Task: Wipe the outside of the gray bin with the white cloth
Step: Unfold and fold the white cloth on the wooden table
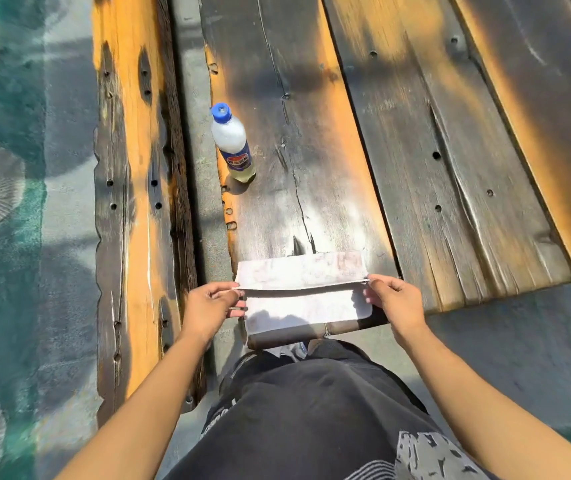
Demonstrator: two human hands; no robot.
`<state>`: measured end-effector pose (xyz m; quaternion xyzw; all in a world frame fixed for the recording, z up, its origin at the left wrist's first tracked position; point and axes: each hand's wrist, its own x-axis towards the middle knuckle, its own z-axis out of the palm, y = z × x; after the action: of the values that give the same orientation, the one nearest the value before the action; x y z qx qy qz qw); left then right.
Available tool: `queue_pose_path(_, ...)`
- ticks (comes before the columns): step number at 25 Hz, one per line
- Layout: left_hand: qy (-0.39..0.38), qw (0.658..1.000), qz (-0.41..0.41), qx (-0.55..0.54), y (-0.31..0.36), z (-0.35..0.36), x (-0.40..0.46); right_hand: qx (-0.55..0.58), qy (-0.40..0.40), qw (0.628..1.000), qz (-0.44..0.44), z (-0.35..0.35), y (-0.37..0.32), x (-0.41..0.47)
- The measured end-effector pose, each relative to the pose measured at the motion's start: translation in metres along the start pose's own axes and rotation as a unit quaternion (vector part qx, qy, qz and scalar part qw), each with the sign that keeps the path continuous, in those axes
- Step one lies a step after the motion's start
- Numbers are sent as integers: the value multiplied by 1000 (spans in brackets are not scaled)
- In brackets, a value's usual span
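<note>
at the table edge [415, 289], both hands pinch the white cloth [303, 292]; its underside hidden.

Both bare forearms reach forward side by side; the left hand [212, 304] and right hand [394, 298] each pinch with curled fingers, thumbs on top.

Outdoor seating spot — sunlit plank table [398, 140], bench [131, 202].

Cloth [303, 294]: at near edge of bench [433, 150], between left hand [209, 306] and right hand [394, 301].
Bottle [232, 142]: upright on bench, behind cloth, toward left edge.
</note>
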<state>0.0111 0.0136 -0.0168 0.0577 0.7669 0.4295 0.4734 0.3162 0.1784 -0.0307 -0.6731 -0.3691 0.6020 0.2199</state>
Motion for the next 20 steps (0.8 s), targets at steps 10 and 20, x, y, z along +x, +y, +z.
queue_pose_path(10,33,998,-45,-35,-37,9,-21,-35,-6,999,32,-7,16,-11)
queue_pose_path(20,66,993,-85,43,-56,14,-22,-119,6,990,74,-16,25,-6)
